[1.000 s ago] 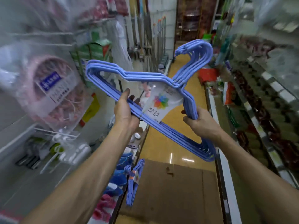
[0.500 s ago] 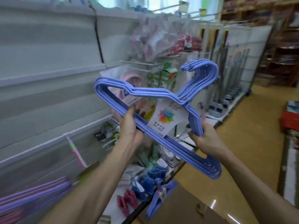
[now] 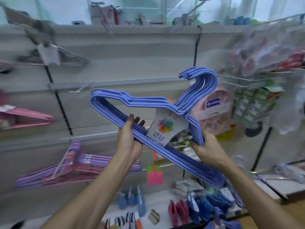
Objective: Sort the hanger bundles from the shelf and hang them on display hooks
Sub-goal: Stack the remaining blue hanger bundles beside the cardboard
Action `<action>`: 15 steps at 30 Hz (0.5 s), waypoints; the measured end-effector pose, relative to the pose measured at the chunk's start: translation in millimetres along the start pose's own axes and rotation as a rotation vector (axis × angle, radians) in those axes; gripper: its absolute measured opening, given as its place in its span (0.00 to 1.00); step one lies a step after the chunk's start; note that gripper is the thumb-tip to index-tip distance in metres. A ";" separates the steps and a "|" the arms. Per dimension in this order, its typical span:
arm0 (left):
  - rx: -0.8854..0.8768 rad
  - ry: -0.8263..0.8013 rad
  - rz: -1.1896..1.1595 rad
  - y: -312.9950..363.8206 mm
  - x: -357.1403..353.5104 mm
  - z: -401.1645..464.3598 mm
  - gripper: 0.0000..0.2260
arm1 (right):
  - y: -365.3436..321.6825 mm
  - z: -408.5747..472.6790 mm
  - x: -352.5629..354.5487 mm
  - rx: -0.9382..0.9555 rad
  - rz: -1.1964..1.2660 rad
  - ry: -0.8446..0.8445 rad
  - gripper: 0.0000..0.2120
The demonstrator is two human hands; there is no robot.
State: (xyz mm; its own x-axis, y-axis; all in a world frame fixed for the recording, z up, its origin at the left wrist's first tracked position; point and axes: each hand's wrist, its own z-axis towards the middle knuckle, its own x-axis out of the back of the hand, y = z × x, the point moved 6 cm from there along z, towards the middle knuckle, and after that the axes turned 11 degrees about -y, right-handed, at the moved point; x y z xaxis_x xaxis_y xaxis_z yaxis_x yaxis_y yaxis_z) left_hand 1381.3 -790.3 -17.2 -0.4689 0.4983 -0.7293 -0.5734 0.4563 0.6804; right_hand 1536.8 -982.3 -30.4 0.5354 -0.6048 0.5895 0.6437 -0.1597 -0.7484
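I hold a bundle of blue hangers [image 3: 145, 103] with a white paper label [image 3: 166, 128] in front of a grey slatted display wall [image 3: 132, 60]. My left hand [image 3: 130, 139] grips the bundle's long bottom bar near the middle. My right hand [image 3: 206, 149] grips the right shoulder of the bundle below the label. The hooks [image 3: 203, 76] point up and to the left. Pink and purple hanger bundles [image 3: 66, 169] hang low on the wall at left, and a pink hanger bundle [image 3: 28, 116] hangs above them. A bare display hook [image 3: 80, 90] sticks out of the wall.
Grey metal hangers [image 3: 54, 57] hang high at left. Bagged pink goods [image 3: 214, 111] and other packets hang at right. The shelf [image 3: 158, 205] below holds blue and red clips and small items. The picture is motion-blurred.
My view has swung left, from the aisle to facing the display wall. Both hands keep the same hold on the blue bundle, which stays in front of me.
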 end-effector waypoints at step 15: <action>-0.179 0.243 -0.237 130.3 139.2 -48.4 0.15 | -108.6 64.9 -144.3 0.241 -0.028 -0.341 0.38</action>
State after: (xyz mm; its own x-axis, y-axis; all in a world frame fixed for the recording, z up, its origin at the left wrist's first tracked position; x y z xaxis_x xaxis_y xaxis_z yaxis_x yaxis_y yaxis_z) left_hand 1208.8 -697.2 -33.5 -0.4425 0.1958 -0.8751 -0.7833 0.3908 0.4835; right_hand 1425.1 -827.1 -14.4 0.6401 -0.3033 0.7059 0.7486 0.0396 -0.6618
